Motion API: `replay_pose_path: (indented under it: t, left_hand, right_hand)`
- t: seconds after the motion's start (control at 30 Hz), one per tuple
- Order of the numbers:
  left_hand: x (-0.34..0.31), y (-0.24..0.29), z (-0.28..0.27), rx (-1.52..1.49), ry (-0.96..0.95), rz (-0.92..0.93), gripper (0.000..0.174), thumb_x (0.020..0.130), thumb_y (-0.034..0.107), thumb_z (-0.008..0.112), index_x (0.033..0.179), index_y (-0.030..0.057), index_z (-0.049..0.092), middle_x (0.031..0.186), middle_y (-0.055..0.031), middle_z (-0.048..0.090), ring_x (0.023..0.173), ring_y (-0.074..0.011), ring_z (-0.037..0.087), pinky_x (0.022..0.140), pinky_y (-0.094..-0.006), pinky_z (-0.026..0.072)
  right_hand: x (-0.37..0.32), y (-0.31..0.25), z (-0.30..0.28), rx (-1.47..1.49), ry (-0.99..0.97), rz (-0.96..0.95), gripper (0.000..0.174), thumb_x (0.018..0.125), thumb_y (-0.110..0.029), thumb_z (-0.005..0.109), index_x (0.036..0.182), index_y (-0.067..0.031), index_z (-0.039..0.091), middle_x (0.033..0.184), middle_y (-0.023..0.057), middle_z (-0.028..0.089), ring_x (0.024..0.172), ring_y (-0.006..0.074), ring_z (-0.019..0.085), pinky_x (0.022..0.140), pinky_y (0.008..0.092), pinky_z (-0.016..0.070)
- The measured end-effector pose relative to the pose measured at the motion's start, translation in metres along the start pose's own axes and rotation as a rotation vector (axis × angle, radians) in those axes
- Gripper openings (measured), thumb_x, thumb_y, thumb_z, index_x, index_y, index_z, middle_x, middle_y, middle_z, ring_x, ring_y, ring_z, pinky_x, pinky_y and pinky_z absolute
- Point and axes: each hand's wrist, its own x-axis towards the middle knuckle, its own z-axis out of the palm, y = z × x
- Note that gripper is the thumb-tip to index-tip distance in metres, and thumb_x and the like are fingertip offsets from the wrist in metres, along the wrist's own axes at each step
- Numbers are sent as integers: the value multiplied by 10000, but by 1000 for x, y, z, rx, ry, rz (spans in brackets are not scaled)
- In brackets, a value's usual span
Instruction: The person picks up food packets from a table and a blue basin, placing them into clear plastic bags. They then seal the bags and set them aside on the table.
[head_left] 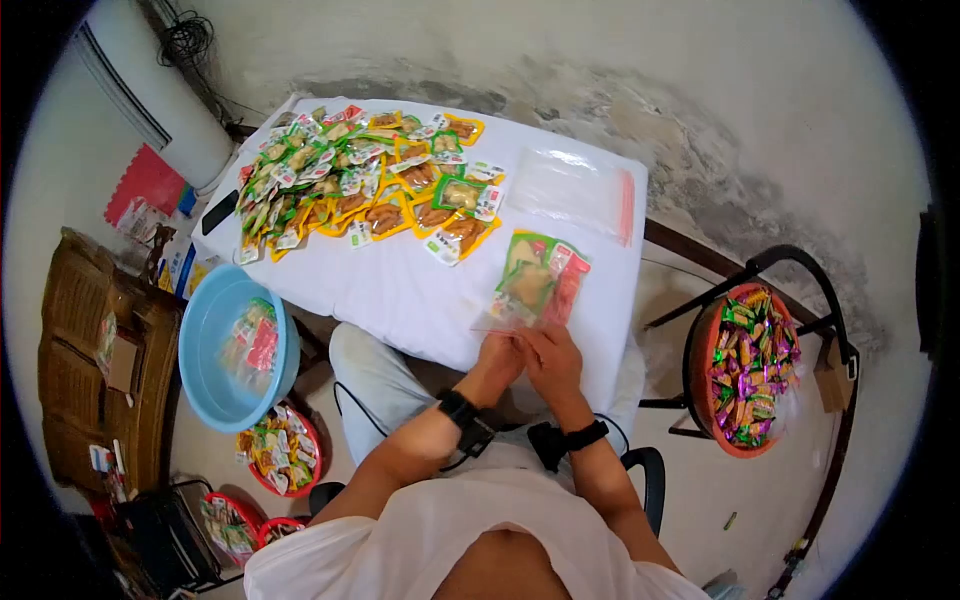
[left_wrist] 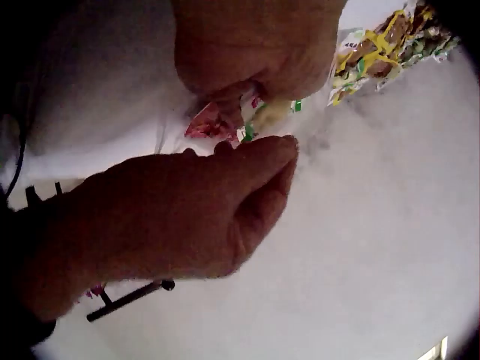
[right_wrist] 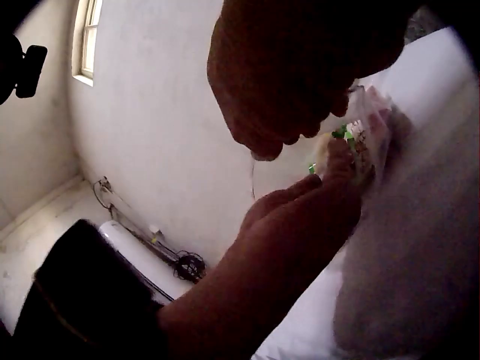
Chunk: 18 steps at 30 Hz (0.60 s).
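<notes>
A clear plastic bag [head_left: 490, 318] lies at the front right of the white-covered table. Inside it show a green-edged snack packet [head_left: 530, 270] with pale contents and a red packet [head_left: 570, 285]. My left hand [head_left: 497, 362] pinches the bag's near edge, and my right hand [head_left: 553, 360] pinches the same edge just beside it. Their fingertips meet close together, partly covering the edge. From the left wrist view, the red packet [left_wrist: 211, 124] appears between the two hands; the right wrist view shows the bag's clear film [right_wrist: 386, 135] by the fingers.
Many yellow and green snack packets [head_left: 340, 180] are heaped at the table's left. Flat clear bags [head_left: 570, 195] lie at the back right, a phone [head_left: 220, 212] at the left edge. A blue basin [head_left: 195, 375] holds filled bags; a red basket [head_left: 755, 445] holds purple-wrapped snacks.
</notes>
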Motion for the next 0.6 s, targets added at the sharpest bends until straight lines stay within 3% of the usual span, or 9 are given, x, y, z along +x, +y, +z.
replay_pose_path:
  t: [0.17, 0.23, 0.37, 0.43, 0.47, 0.53, 0.6]
  left_hand:
    - [15, 11, 29, 99, 46, -28, 261, 948, 211, 468, 1153, 52, 490, 1001, -89, 595, 925, -182, 593, 755, -320, 518]
    - [20, 11, 30, 615, 279, 176, 281, 939, 211, 499, 1163, 42, 483, 1022, -84, 587, 917, -171, 588, 766, -305, 509]
    - [4, 8, 19, 652, 328, 105, 286, 935, 205, 518, 1176, 52, 494, 1041, -87, 575, 914, -161, 578, 758, -299, 499]
    - [28, 0, -28, 617, 33, 145, 283, 915, 208, 549, 1146, 47, 520, 1042, -100, 570, 884, -180, 580, 749, -319, 498]
    - [26, -4, -28, 617, 49, 175, 283, 915, 208, 549, 1146, 47, 520, 1042, -100, 570, 884, -180, 580, 749, -319, 498]
    - [29, -12, -19, 973, -57, 650, 252, 897, 178, 557, 1128, 76, 549, 993, -110, 576, 829, -212, 594, 741, -345, 505]
    - [33, -11, -13, 1044, -2, 534, 253, 895, 174, 555, 1131, 83, 551, 986, -114, 576, 836, -223, 595, 748, -347, 504]
  right_hand:
    - [1, 2, -1, 13, 28, -46, 160, 778, -59, 670, 937, -67, 683, 780, 79, 581, 698, 239, 578, 592, 329, 467]
    - [1, 0, -3, 41, 19, 11, 159, 780, -39, 664, 937, -57, 681, 776, 86, 581, 684, 243, 575, 593, 325, 465]
    - [1, -1, -6, 54, -8, 20, 158, 776, -20, 660, 931, -46, 678, 796, 99, 591, 700, 253, 585, 605, 322, 470]
    - [1, -1, -3, 61, -16, 65, 156, 795, -108, 656, 946, -86, 688, 860, 96, 630, 811, 291, 606, 706, 368, 494]
    - [2, -2, -1, 81, -28, 42, 156, 795, -108, 656, 946, -86, 688, 860, 96, 630, 811, 291, 606, 706, 368, 494]
    - [2, -2, -2, 90, -2, 74, 166, 794, -106, 657, 956, -85, 689, 863, 104, 629, 833, 292, 607, 719, 369, 496]
    - [2, 0, -3, 70, -8, 61, 166, 795, -103, 657, 957, -84, 689, 863, 110, 628, 838, 291, 608, 724, 367, 496]
